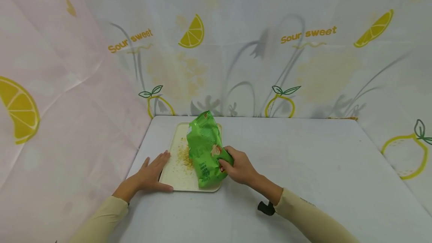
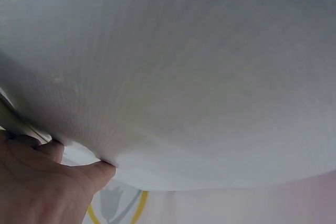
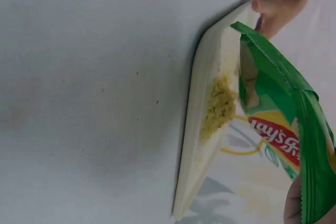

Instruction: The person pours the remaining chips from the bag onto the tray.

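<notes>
My right hand (image 1: 241, 168) grips the lower right side of a green Lay's chip bag (image 1: 206, 145), thumb on top. The bag lies tilted over the right part of a cream tray (image 1: 175, 177) and hides much of it. Yellow chip crumbs (image 1: 185, 156) lie on the tray beside the bag; in the right wrist view they form a small heap (image 3: 218, 108) near the bag's edge. My left hand (image 1: 152, 175) rests at the tray's left edge, fingers spread and extended, thumb along the near corner. The left wrist view shows part of this hand (image 2: 47, 182) against white cloth.
The tray stands on the left part of a white-covered table (image 1: 287, 160). Small specks (image 3: 137, 73) dot the cover. A lemon-print cloth (image 1: 236, 66) hangs behind, and a pink one (image 1: 67, 123) stands close on the left. A black device (image 1: 266, 208) sits at the right wrist.
</notes>
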Motion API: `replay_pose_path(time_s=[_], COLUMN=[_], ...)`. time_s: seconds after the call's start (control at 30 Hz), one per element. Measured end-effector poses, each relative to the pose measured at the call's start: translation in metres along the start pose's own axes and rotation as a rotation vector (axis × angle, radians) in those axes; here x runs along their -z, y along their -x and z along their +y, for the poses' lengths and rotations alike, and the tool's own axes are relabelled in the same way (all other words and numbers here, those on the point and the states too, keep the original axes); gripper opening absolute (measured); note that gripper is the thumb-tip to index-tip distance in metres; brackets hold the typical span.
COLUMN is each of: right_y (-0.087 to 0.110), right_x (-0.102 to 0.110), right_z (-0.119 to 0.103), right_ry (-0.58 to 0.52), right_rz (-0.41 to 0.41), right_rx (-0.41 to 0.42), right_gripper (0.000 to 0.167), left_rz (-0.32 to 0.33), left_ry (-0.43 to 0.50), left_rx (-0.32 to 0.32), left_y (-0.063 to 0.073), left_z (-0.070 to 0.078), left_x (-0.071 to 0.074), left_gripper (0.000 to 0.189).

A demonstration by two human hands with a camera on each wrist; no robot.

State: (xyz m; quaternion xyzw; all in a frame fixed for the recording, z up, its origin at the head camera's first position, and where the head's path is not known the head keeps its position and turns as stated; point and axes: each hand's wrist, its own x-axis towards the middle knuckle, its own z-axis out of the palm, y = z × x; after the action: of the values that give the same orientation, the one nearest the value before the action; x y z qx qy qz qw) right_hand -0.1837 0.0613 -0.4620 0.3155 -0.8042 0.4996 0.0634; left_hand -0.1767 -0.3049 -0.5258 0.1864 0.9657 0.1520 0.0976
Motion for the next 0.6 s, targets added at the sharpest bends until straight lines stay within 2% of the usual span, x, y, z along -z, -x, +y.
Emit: replay_pose_path(time_s=[0.1,0.37,0.47,0.6], right_y=[-0.0018,-0.0001,0.0006,-0.0013], right_x=[-0.0003,-0.0023,-0.0026,-0.0014], right_z=[0.0000,0.0048,0.0035,-0.0014], right_ry=[0.006,0.013,-0.003,-0.015], right_rz=[-0.039,-0.063,-0.030,0.056], right_rx=[-0.017,-0.042,-0.030,0.014], right_gripper=[0.023,0.023,0.024,0.023], left_rz=[0.003,0.011,0.004,-0.007], left_ry=[-0.009,-0.016,-0.013,0.000], left_rx=[-0.006,-0.005,-0.004,0.006], left_y=[0.0002,0.0004,0.0000,0.0001], left_z=[-0.0009,-0.0013,-0.0012,-0.0006], left_x=[0.0033,0.0018,0.0011,0.0013], left_gripper=[0.134,0.134,0.134,0.134])
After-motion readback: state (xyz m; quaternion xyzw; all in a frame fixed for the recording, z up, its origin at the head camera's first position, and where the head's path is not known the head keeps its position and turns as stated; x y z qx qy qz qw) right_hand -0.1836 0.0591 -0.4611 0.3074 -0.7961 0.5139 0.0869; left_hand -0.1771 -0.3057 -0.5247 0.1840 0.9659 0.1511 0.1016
